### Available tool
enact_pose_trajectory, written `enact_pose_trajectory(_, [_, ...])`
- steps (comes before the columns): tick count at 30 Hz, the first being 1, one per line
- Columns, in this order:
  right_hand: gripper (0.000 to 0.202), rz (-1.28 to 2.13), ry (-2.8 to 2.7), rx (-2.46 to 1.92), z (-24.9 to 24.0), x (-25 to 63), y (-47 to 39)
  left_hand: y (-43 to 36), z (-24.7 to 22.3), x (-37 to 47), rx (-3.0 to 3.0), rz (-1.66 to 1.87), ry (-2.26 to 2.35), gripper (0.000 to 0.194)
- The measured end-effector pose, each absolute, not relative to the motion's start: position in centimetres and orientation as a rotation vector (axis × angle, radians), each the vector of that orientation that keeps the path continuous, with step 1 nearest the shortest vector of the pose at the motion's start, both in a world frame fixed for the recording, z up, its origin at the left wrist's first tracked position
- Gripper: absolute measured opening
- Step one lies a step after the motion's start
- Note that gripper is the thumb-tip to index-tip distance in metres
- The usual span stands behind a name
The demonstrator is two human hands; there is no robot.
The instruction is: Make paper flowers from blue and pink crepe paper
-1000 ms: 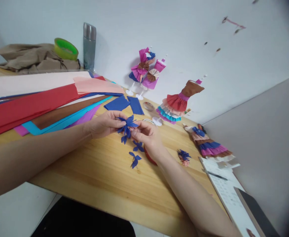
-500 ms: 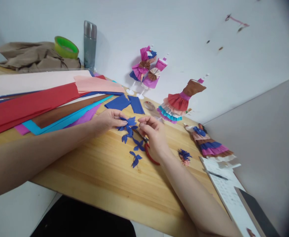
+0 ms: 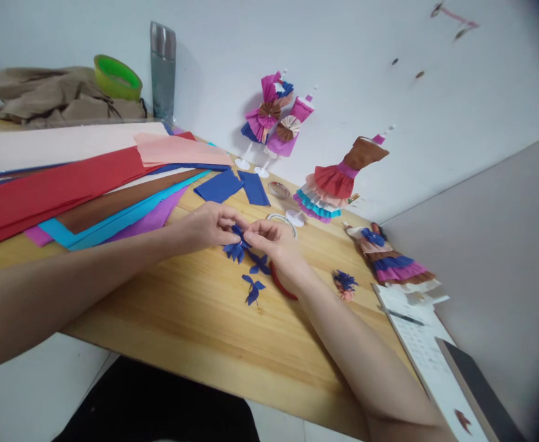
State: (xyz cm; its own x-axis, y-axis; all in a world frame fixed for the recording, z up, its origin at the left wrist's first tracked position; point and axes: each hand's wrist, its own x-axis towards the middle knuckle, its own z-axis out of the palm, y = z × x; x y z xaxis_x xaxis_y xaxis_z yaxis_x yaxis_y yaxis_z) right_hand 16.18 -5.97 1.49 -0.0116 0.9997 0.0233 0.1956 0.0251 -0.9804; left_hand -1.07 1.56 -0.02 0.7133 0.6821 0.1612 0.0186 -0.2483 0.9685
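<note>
A dark blue paper flower [image 3: 235,251] is pinched between the fingertips of my left hand [image 3: 212,227]. My right hand [image 3: 276,245] has its thumb and fingers closed at the flower's upper right edge, touching my left fingertips. The fingers cover part of the flower. Two loose blue paper petal pieces, one [image 3: 260,264] just below my right fingers and another [image 3: 253,289] nearer the front, lie on the wooden table [image 3: 196,331]. Under my right hand shows the red handle of the scissors [image 3: 279,283]; their blades are hidden.
Coloured paper sheets [image 3: 58,196] spread over the left side. Folded blue paper [image 3: 218,186] and rolls of tape [image 3: 279,189] lie beyond my hands. Small dress forms in paper dresses [image 3: 336,181] stand behind. A blue paper tuft [image 3: 344,280] and a notebook [image 3: 417,337] are rightward.
My right hand has moved left to meet my left hand at the blue flower, and its fingers have closed there. A white ring shows behind it now. The view has tilted slightly.
</note>
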Motion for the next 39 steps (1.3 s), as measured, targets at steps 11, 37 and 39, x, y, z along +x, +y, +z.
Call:
enact_pose_trajectory(11, [0.024, 1.213, -1.401, -1.323, 1.5, 15.9, -6.1, 1.9, 0.9, -1.7, 1.923, 0.523, 0.574, 0.036])
enact_pose_trajectory(37, [0.017, 1.411, -1.779, -1.432, 1.3, 15.3, -6.8, 2.1, 3.6, -3.0, 1.767, 0.394, 0.752, 0.019])
enact_pose_trajectory(39, [0.016, 1.256, -1.912, -1.456, 0.9, 15.1, -6.8, 2.2, 3.3, -2.8, 1.794, 0.348, 0.778, 0.021])
